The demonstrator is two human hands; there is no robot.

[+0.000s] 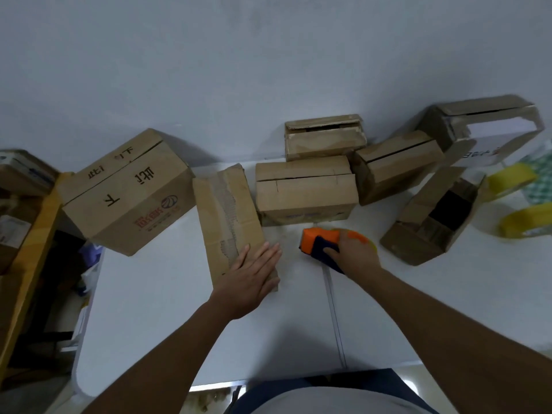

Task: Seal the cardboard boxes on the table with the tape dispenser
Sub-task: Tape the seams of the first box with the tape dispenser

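Note:
A long torn cardboard box [227, 216] lies flat on the white table [185, 324], and my left hand [254, 276] rests with straight fingers on its near end. To its right, my right hand [355, 255] grips the orange and dark blue tape dispenser [318, 242], which sits on the table. Just beyond the dispenser stands a closed box [304, 192] with its flap seam facing up.
A large printed box [125, 192] overhangs the table's left edge. Three more boxes [324, 137] [394, 165] [484, 127] line the back, and an open box [433, 222] lies at the right. Yellow tape rolls [513, 177] [525, 224] sit at far right. Clutter fills the floor on the left.

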